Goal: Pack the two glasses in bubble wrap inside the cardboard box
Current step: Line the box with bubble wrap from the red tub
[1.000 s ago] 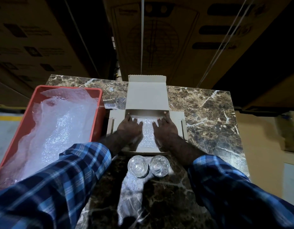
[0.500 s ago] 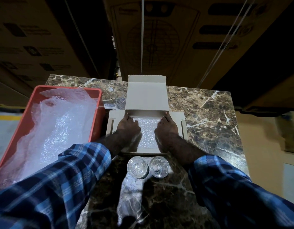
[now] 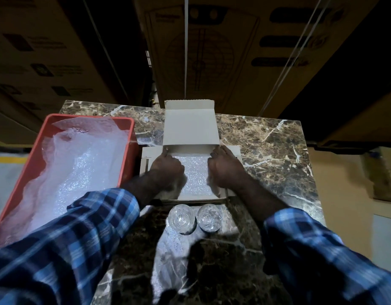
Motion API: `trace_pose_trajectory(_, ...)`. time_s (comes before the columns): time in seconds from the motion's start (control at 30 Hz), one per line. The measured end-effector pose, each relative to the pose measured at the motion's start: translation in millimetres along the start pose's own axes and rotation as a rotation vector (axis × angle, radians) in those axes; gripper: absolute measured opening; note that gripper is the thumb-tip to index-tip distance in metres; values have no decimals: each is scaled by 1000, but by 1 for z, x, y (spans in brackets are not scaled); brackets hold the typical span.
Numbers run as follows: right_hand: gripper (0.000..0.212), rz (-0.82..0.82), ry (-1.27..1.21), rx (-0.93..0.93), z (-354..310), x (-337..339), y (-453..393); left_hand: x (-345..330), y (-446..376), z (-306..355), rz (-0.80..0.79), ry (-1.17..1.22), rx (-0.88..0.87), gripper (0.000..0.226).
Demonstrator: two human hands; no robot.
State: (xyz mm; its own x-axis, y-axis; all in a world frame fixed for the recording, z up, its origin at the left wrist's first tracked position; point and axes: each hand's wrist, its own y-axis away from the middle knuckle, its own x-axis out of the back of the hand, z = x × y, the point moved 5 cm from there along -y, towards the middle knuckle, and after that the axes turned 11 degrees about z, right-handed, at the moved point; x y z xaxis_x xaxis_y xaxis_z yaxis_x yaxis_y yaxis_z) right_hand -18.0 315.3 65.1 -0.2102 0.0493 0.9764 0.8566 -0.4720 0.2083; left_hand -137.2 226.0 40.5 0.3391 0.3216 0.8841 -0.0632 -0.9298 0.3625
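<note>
Both hands have slid apart over the bubble wrap (image 3: 193, 172), the left hand (image 3: 167, 170) and right hand (image 3: 225, 168) now at the box's (image 3: 190, 126) far corners.

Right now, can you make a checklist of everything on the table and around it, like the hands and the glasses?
Surface: brown marble table.
Job's things: open cardboard box lined with bubble wrap; two glasses upright on the table, side by side, outside the box.
Clutter: red bin holding more bubble wrap, left of the box.
Hands: left hand and right hand inside the box, on the wrap near its side walls.
Cables: nothing seen.
Surroundings: large stacked cartons behind.
</note>
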Motion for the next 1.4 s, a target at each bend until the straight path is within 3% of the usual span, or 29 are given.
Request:
trace_pose_trajectory(0.07,24,136,-217,-97,13,13,8,6,0,-13,70,11,66,39)
trace_pose_trajectory(0.13,29,316,-390,-195,26,23,16,19,5,-18,165,122,78,36)
trace_pose_trajectory(0.3,30,545,-712,-393,34,48,41,57,25,-33,383,364,170,34)
trace_pose_trajectory(0.43,29,583,-779,-429,16,62,58,85,53,-29,515,469,207,46)
trace_pose_trajectory(0.57,28,572,-796,-448,-1,70,79,99,87,-15,694,550,212,37)
trace_pose_trajectory(0.77,28,560,-790,-335,-42,70,114,90,152,27,916,639,345,38)
trace_pose_trajectory(0.9,31,528,-775,-261,-73,53,148,59,190,69,933,753,468,39)
trace_pose_trajectory(1.0,38,567,-824,-142,-97,43,176,32,216,105,913,721,521,40)
trace_pose_trajectory(1.1,35,568,-821,-157,-111,31,198,25,245,127,922,687,557,40)
trace_pose_trajectory(1.4,31,638,-753,28,-169,66,192,23,307,67,856,589,730,42)
